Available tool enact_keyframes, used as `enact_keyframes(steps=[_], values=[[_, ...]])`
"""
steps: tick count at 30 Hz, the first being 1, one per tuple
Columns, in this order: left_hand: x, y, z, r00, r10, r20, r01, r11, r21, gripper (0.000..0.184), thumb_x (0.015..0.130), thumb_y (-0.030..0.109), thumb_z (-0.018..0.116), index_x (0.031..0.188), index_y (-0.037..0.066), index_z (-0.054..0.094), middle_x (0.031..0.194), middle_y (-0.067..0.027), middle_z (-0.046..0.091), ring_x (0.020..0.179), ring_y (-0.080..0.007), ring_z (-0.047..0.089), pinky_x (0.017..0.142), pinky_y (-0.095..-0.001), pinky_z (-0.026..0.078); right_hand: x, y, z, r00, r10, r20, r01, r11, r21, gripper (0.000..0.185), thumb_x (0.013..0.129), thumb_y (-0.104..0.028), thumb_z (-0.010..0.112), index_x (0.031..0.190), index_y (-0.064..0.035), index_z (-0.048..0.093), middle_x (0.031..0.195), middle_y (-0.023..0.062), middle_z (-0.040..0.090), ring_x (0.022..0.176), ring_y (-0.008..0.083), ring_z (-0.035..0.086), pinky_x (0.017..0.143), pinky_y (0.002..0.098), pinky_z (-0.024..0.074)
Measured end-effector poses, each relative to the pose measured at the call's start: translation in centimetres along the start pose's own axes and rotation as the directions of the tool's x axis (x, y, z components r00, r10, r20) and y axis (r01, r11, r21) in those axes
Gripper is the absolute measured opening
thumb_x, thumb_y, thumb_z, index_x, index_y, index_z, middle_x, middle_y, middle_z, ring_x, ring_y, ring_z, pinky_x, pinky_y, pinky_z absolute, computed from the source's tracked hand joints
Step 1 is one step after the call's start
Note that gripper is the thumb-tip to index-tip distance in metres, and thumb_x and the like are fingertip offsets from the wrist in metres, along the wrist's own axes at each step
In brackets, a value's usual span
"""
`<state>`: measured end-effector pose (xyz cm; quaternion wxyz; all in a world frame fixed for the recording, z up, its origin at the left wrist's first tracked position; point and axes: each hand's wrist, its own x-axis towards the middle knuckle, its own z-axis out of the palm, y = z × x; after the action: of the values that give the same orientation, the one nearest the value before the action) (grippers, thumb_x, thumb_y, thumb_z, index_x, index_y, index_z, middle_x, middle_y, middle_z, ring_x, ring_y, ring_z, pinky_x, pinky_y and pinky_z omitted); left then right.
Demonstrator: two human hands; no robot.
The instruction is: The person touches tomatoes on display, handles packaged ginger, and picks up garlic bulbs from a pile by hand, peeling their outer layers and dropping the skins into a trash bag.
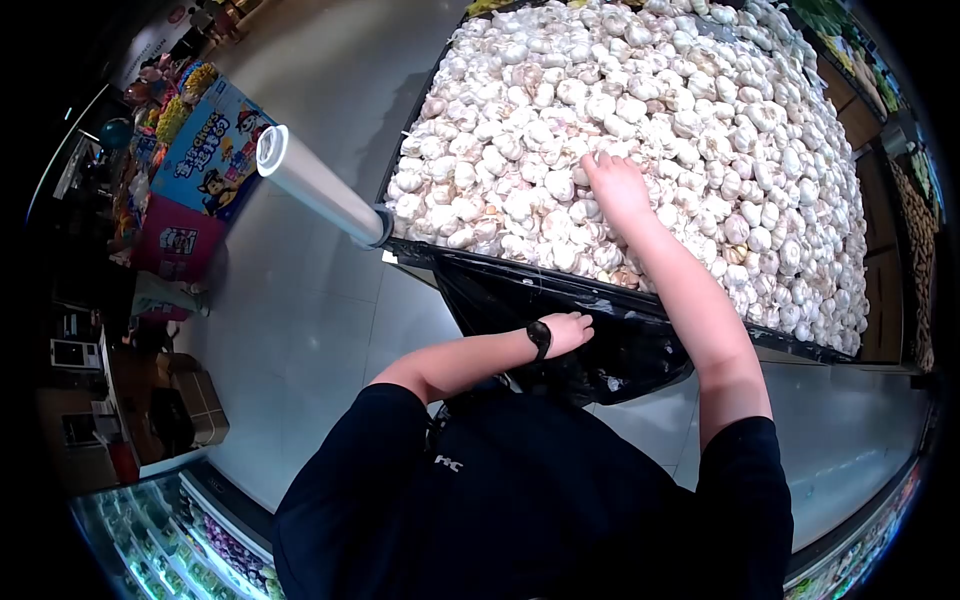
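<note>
A wide heap of white garlic bulbs (pixel 700 150) fills the display bin. My right hand (pixel 617 187) reaches over the front of the heap, its fingertips bent down and slightly apart among the bulbs. No bulb clearly shows inside its grasp. A black plastic bag (pixel 640 355) hangs along the bin's front edge, close to my body. At the mouth of this bag is my left hand (pixel 568 333), with curled fingers that seem to grip the bag's edge. A dark watch (pixel 540 339) is on that wrist. The inside of the bag is mostly hidden.
A roll of clear bags (pixel 320 185) stands on a holder at the bin's left corner. Further left is a colourful toy display (pixel 212 150), with a cardboard box (pixel 195 400) below. Behind me at lower left is a lit produce case (pixel 170 540). Shelving runs along the far right.
</note>
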<state>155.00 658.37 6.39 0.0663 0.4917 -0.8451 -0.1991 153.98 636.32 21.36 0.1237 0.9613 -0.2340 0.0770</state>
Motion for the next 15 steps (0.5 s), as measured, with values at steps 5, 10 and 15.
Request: enact_keyframes(steps=[5, 10, 15], values=[[-0.8, -1.7, 0.9, 0.998, -0.032, -0.061, 0.024, 0.992, -0.121, 0.03, 0.081, 0.012, 0.065, 0.11, 0.006, 0.06, 0.105, -0.0102, 0.058, 0.097, -0.031, 0.059, 0.087, -0.0388, 0.05, -0.2, 0.4, 0.3, 0.997, 0.055, 0.062, -0.065, 0.982, 0.177, 0.018, 0.082, -0.005, 0.055, 0.099, -0.007, 0.052, 0.089, 0.0143, 0.062, 0.082, 0.0281, 0.066, 0.067, 0.0385, 0.0554], [-4.9, -2.6, -12.6, 0.808, -0.158, -0.567, 0.223, 0.974, 0.046, 0.024, 0.077, 0.007, 0.057, 0.101, 0.006, 0.059, 0.107, -0.0103, 0.058, 0.093, -0.029, 0.058, 0.079, -0.0381, 0.05, -2.3, 1.5, 0.3, 0.995, 0.052, -0.082, -0.027, 0.96, 0.28, 0.014, 0.082, -0.003, 0.052, 0.096, -0.0061, 0.053, 0.089, 0.0127, 0.06, 0.088, 0.0309, 0.064, 0.072, 0.0407, 0.0529], [-5.5, -6.6, -14.7, 0.883, -0.155, -0.443, 0.343, 0.857, 0.385, 0.022, 0.077, 0.008, 0.056, 0.099, 0.005, 0.059, 0.109, -0.0089, 0.058, 0.089, -0.0234, 0.061, 0.073, -0.0351, 0.054, -9.1, -0.5, -3.0, 0.8, 0.589, -0.118, -0.158, 0.395, 0.905, 0.01, 0.084, -0.002, 0.067, 0.088, 0.0009, 0.058, 0.078, 0.0102, 0.063, 0.068, 0.0195, 0.062, 0.063, 0.0297, 0.0496]])
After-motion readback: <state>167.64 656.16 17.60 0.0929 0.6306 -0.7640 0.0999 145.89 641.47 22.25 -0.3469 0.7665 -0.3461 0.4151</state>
